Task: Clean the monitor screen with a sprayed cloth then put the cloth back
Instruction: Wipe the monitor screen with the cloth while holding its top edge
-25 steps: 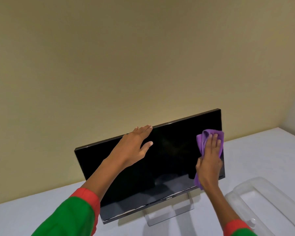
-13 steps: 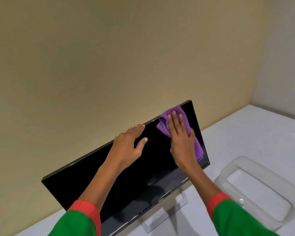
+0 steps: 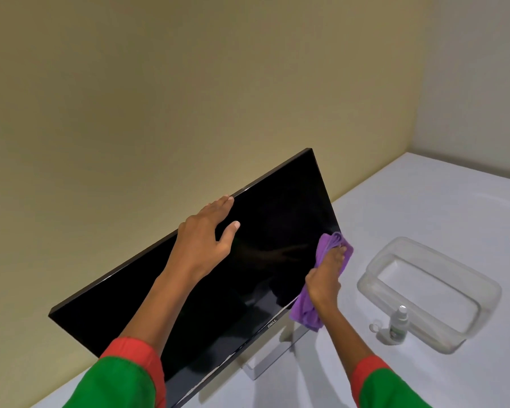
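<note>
The purple cloth (image 3: 333, 254) lies bunched against the right edge of the monitor (image 3: 248, 278), low on the dark screen, one end trailing down past the bottom bezel beside the stand (image 3: 265, 363); the right hand (image 3: 326, 278) presses it to the glass, fingers curled over the cloth and grasping it. The left hand (image 3: 206, 234) rests on the monitor's top edge near its middle, fingers straight and laid over the rim, thumb spread on the front of the screen; it grasps nothing. The monitor stands tilted on the white table (image 3: 409, 207), close to a beige wall (image 3: 189, 83). To the right, apart from the screen, sits a clear plastic tub (image 3: 489, 293); a small spray bottle (image 3: 398, 322) stands just beside its near wall, with a small clear cap (image 3: 375, 326) next to it on the table. Both forearms show green sleeves with red cuffs.
</note>
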Demonstrator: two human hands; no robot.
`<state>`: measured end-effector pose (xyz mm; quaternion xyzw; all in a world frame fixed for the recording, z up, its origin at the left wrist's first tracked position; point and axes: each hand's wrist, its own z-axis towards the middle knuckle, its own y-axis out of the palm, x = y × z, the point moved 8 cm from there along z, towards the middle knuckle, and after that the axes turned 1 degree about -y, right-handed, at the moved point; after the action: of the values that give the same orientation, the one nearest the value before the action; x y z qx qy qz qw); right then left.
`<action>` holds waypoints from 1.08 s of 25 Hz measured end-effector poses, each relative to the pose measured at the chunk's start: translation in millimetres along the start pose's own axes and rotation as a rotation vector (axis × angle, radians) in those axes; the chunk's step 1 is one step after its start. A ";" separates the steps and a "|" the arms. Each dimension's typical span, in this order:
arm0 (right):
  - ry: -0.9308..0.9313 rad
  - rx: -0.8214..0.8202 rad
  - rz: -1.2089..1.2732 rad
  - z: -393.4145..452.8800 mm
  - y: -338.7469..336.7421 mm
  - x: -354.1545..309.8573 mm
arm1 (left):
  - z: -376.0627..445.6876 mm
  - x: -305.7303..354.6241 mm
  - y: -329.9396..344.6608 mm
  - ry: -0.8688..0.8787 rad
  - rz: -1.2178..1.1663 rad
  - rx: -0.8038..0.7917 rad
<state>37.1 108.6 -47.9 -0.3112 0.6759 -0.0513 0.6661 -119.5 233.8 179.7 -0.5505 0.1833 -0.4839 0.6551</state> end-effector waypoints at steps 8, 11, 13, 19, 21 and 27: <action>-0.369 0.058 0.004 -19.4 1.2 -72.0 | -2.6 1.7 1.2 -0.001 -0.003 0.012; -0.222 0.072 -0.027 13.0 -14.1 -48.0 | -1.3 1.2 1.1 0.002 0.007 0.008; -0.073 0.044 -0.047 20.0 -11.9 -16.2 | -1.3 0.4 1.8 0.002 0.014 0.009; -0.003 -0.048 -0.019 -30.9 29.7 5.4 | -2.0 1.7 3.6 0.023 0.040 0.025; -0.105 -0.046 -0.024 -53.7 39.7 -10.2 | -2.5 2.6 3.7 0.025 0.047 0.020; -0.463 0.087 -0.208 -33.4 11.6 -63.2 | -2.4 2.3 3.1 0.011 0.027 -0.001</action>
<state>-3.3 137.3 4.9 -0.3535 0.4670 -0.0761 0.8069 -119.0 230.4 176.7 -0.5454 0.1945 -0.4781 0.6604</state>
